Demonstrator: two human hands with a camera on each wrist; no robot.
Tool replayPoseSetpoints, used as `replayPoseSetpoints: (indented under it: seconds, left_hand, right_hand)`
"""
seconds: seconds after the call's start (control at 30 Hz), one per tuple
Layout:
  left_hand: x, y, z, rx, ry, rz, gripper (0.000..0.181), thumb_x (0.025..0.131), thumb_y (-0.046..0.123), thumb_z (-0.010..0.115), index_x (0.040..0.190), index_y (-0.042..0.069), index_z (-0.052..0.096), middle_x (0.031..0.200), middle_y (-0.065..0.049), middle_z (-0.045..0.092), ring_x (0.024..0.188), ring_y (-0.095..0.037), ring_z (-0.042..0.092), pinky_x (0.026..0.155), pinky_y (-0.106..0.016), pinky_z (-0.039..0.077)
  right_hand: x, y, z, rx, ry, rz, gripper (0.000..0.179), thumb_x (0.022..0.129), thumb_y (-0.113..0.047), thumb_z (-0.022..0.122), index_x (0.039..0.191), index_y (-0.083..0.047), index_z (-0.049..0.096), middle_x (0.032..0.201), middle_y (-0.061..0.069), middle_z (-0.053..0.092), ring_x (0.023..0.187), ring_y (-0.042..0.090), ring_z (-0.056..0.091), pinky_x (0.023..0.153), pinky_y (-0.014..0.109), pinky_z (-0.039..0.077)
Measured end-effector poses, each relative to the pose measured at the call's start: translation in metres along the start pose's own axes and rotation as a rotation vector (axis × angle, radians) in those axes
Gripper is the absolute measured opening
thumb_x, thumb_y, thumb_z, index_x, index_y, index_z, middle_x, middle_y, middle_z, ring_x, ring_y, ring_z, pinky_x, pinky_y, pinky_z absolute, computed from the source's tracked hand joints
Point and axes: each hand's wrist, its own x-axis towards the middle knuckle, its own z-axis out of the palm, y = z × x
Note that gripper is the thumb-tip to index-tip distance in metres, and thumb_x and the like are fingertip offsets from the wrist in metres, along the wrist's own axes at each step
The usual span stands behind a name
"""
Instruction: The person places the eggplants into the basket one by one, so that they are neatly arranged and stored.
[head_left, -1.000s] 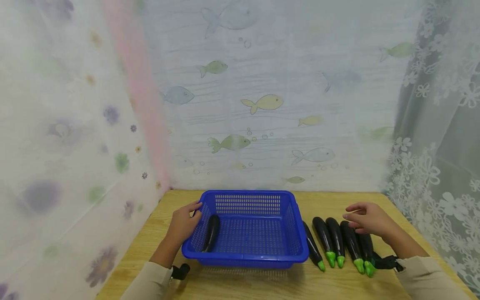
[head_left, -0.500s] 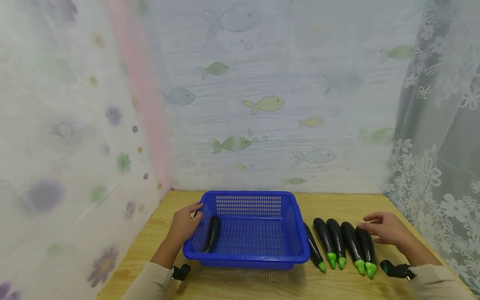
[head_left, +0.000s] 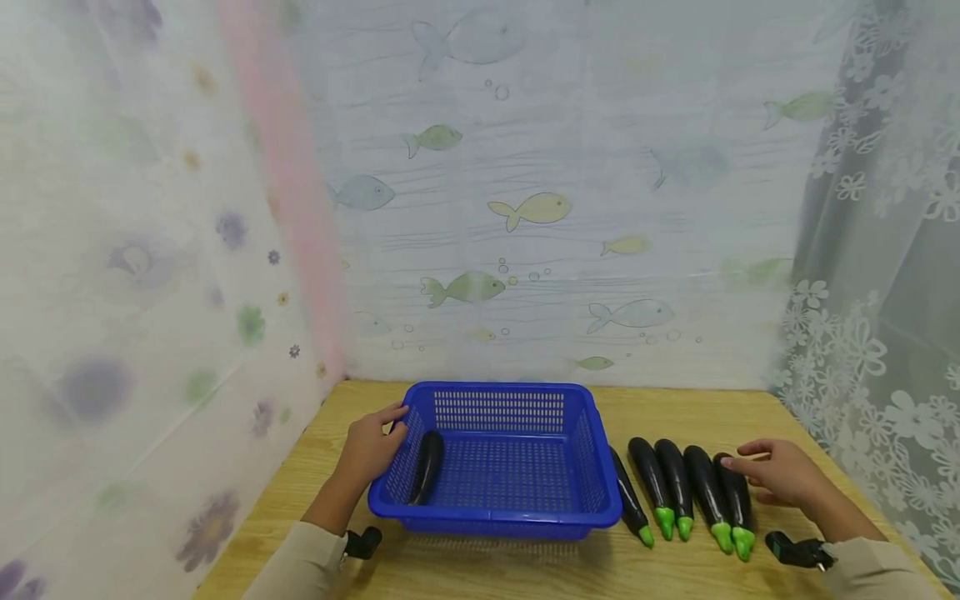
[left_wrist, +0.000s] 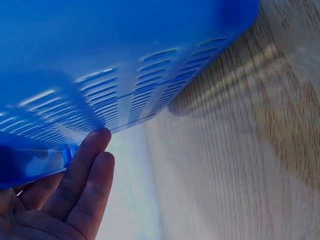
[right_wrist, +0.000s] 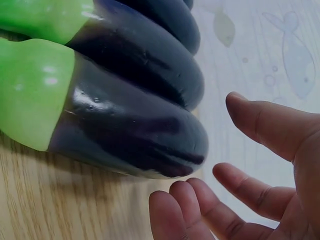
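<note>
A blue plastic basket (head_left: 495,516) with slotted walls stands on the table. My left hand (head_left: 373,443) holds its left rim, with fingertips (left_wrist: 97,142) against the outside wall in the left wrist view. One dark eggplant (head_left: 428,467) lies inside, along the left wall. Several more eggplants lie in a row right of the basket, green stem ends towards me. My right hand (head_left: 783,473) is at the outermost eggplant (head_left: 735,504), fingers spread and relaxed. In the right wrist view, thumb and fingers stand around that eggplant's (right_wrist: 135,125) rounded end, with a gap between.
The nearest eggplant (head_left: 628,500) lies close by the basket's right side, partly behind its rim. Light wood table (head_left: 480,575) underneath. A fish-patterned curtain (head_left: 540,283) hangs along the back edge, with a floral sheet (head_left: 165,333) at left and lace (head_left: 870,358) at right.
My right hand has moved right and down, from above the row to the outermost eggplant's far end. My left hand stays on the basket rim, and the basket has not moved.
</note>
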Motion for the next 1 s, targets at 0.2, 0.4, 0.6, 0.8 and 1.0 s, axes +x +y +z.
replayPoseSetpoints:
  seconds: [0.2, 0.4, 0.6, 0.8, 1.0]
  left_hand:
    - [0.000, 0.000, -0.001, -0.006, -0.013, -0.009, 0.040, 0.092, 0.027, 0.055, 0.130, 0.017, 0.061, 0.138, 0.003, 0.054, 0.045, -0.013, 0.044, 0.044, -0.027, 0.040]
    - [-0.001, 0.000, -0.001, -0.006, -0.016, -0.012, 0.040, 0.092, 0.028, 0.054, 0.130, 0.018, 0.061, 0.138, 0.005, 0.054, 0.044, -0.013, 0.041, 0.043, -0.027, 0.038]
    - [0.000, -0.001, -0.001, -0.015, -0.021, -0.021, 0.040, 0.092, 0.028, 0.053, 0.131, 0.019, 0.060, 0.139, 0.004, 0.053, 0.044, -0.013, 0.042, 0.043, -0.027, 0.039]
    - [0.000, -0.002, 0.000, -0.020, -0.023, -0.017, 0.041, 0.092, 0.028, 0.054, 0.131, 0.018, 0.060, 0.139, 0.001, 0.053, 0.043, -0.013, 0.042, 0.042, -0.027, 0.038]
    - [0.000, -0.003, 0.000, -0.022, -0.018, -0.020, 0.040, 0.092, 0.028, 0.054, 0.131, 0.019, 0.060, 0.139, 0.003, 0.053, 0.045, -0.014, 0.044, 0.045, -0.027, 0.040]
  right_hand:
    - [0.001, 0.004, 0.003, 0.004, -0.013, -0.001, 0.084, 0.089, -0.049, 0.059, 0.136, 0.016, 0.034, 0.126, 0.034, 0.050, 0.100, 0.032, 0.062, 0.076, 0.042, 0.055]
    - [0.006, 0.010, 0.004, -0.015, 0.005, 0.010, 0.085, 0.086, -0.049, 0.063, 0.135, 0.015, 0.036, 0.130, 0.039, 0.043, 0.099, 0.036, 0.062, 0.073, 0.041, 0.055]
    - [0.003, 0.009, 0.004, -0.012, 0.017, -0.008, 0.080, 0.086, -0.044, 0.064, 0.134, 0.015, 0.039, 0.127, 0.038, 0.046, 0.093, 0.028, 0.064, 0.071, 0.040, 0.055]
    - [0.003, 0.010, 0.003, 0.011, 0.031, 0.018, 0.077, 0.085, -0.042, 0.066, 0.133, 0.013, 0.040, 0.126, 0.037, 0.047, 0.093, 0.027, 0.063, 0.071, 0.039, 0.056]
    - [0.005, 0.008, -0.003, 0.011, 0.037, 0.010, 0.078, 0.086, -0.043, 0.065, 0.134, 0.013, 0.039, 0.128, 0.038, 0.046, 0.094, 0.029, 0.064, 0.072, 0.039, 0.056]
